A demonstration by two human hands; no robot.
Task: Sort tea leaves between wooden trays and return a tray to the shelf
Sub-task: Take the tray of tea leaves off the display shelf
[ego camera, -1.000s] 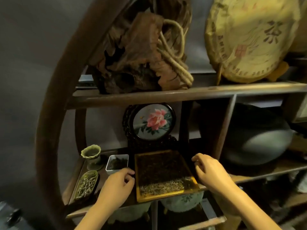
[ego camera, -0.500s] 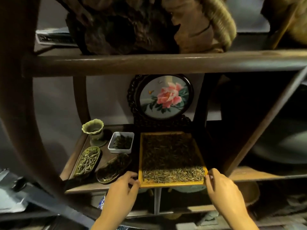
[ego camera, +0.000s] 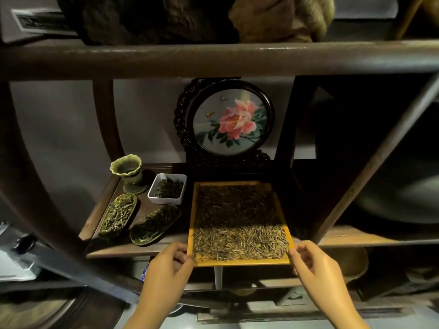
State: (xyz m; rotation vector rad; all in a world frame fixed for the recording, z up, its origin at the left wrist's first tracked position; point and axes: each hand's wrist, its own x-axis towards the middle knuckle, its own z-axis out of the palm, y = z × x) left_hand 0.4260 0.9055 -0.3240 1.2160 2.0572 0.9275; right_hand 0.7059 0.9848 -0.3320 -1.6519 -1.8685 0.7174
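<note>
Two grips clamped on wooden tray point(ego camera: 240, 262): left hand point(ego camera: 169, 267) at 7 o'clock corner, right hand point(ego camera: 314, 264) at 5. Tray on shelf point(ego camera: 133, 251), near edge overhanging, long axis toward 12; equidistant.

Both hands forward, left hand point(ego camera: 169, 269) and right hand point(ego camera: 313, 267) fingers curled, pinching, palms inward.
</note>
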